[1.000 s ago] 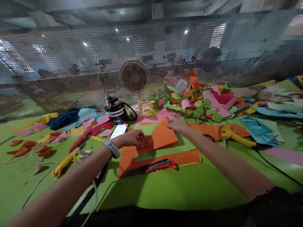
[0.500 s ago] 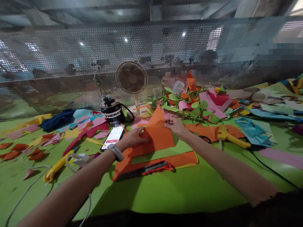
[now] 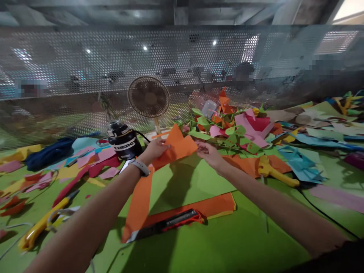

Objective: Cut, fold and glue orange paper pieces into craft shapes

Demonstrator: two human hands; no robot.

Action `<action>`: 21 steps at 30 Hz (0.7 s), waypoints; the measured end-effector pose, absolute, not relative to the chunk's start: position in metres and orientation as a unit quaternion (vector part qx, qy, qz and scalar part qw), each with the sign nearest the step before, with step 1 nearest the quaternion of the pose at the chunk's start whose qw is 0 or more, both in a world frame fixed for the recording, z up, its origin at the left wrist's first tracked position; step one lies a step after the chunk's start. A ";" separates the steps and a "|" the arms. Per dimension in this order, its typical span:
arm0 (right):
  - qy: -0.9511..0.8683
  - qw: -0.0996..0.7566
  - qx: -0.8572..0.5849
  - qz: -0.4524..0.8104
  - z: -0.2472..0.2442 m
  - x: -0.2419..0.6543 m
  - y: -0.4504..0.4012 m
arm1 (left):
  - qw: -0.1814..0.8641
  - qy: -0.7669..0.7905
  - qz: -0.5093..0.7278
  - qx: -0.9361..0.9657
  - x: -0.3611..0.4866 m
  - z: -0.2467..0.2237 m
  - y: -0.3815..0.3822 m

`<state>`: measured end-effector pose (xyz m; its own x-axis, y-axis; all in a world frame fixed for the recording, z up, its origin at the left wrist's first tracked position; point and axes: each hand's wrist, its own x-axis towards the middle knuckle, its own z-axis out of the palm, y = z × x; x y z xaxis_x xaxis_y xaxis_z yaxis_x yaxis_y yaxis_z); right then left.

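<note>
A creased orange sheet (image 3: 182, 147) is up above the green table, its left side gripped by my left hand (image 3: 157, 151), which wears a grey wristband. Close to the sheet's right corner is my right hand (image 3: 209, 154), fingers curled; whether they touch the paper is hard to tell. Below lie a light green sheet (image 3: 196, 185), an orange strip (image 3: 139, 201) on its left and another orange strip (image 3: 218, 203) along its front. A black and red cutter (image 3: 179, 220) rests on the front strip.
Behind stand a black bottle (image 3: 123, 142) and a fan (image 3: 148, 97). A yellow glue gun (image 3: 277, 173) lies right, a yellow-handled tool (image 3: 42, 223) left. Paper cutouts (image 3: 236, 132) heap at the back right. A phone (image 3: 125, 165) is partly behind my left wrist.
The orange sheet has risen off the lower papers, tilted and moved back left with my left hand, uncovering more of the green sheet. The camera view has shifted slightly.
</note>
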<state>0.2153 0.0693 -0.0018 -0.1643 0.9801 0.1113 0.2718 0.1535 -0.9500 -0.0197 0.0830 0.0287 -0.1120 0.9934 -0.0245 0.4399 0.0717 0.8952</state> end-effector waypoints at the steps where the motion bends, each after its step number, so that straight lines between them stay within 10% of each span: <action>1: -0.641 0.409 -0.497 0.419 -0.001 0.218 0.068 | 0.321 0.658 0.365 0.575 -0.018 0.033 0.094; 12: -0.900 0.087 -0.320 0.282 0.004 0.264 0.015 | 0.033 0.747 0.217 0.627 -0.005 0.056 0.162; 21: -0.907 0.016 -0.317 0.276 0.011 0.270 0.012 | 0.000 0.767 0.242 0.594 -0.023 0.045 0.172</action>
<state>0.2696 0.0115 0.0112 -0.7991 0.5832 -0.1461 0.5659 0.6473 -0.5107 -0.0227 0.1720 0.0453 -0.2942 0.9115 0.2876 0.9111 0.1766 0.3724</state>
